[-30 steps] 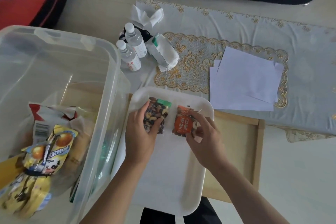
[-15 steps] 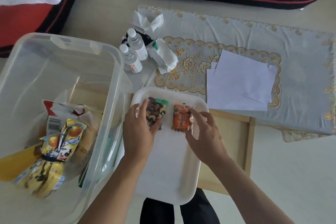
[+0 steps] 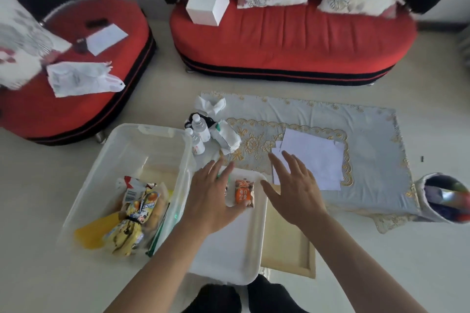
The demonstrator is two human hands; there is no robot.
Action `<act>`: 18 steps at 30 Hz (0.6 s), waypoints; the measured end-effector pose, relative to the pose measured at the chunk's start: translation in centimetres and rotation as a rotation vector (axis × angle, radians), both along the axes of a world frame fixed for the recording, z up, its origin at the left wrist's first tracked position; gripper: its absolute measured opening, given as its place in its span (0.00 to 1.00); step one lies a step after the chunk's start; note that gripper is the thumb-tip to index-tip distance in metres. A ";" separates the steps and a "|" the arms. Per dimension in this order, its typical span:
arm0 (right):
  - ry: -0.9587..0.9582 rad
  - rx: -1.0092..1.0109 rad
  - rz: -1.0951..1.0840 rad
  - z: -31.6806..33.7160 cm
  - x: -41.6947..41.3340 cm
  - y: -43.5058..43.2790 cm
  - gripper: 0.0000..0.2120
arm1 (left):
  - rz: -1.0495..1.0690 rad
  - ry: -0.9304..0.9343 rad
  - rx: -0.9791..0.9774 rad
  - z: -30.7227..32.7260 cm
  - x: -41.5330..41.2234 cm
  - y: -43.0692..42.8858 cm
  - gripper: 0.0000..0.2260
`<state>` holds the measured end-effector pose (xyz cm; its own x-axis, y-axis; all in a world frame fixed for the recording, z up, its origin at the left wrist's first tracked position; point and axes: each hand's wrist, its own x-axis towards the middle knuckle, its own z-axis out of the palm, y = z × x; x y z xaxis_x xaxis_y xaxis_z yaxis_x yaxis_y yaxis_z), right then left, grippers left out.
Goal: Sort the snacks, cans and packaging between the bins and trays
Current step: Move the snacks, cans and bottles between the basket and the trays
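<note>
An orange snack packet (image 3: 244, 193) lies at the far end of the white tray (image 3: 229, 244). My left hand (image 3: 212, 198) hovers flat with fingers spread over the tray's far left, covering the nut packet, of which only a sliver shows. My right hand (image 3: 295, 185) is open above the tray's right rim and the wooden tray (image 3: 287, 249) beneath. Neither hand holds anything. The clear plastic bin (image 3: 142, 150) on the left contains yellow snack bags (image 3: 132, 221) and other wrappers.
A cloth mat (image 3: 368, 132) carries white paper sheets (image 3: 312, 157), two small bottles (image 3: 199, 132) and a tissue pack (image 3: 226, 137). A round bin (image 3: 442, 198) with colourful packaging stands at the right. Red sofas (image 3: 292, 38) with a white box (image 3: 207, 0) lie beyond.
Both hands let go of the two packets and lifted with fingers spread. The view rose and tilted up, so the sofas and round bin came into sight.
</note>
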<state>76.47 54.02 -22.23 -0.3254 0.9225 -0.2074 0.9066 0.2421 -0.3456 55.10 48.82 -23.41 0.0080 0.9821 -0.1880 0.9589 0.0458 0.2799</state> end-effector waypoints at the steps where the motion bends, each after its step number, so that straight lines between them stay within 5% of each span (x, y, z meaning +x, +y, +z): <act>1: -0.013 0.020 -0.009 1.0 0.5 -0.3 0.40 | -0.007 0.018 0.014 1.3 0.3 0.0 0.45; 18: -0.155 0.167 -0.434 14.5 2.7 -16.6 0.42 | -0.336 0.084 0.182 14.6 2.6 -7.1 0.46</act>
<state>79.18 37.39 -7.68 0.1197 0.9909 -0.0610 0.9738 -0.1292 -0.1872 57.71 41.68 -8.82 0.3273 0.9446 -0.0244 0.9318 -0.3184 0.1742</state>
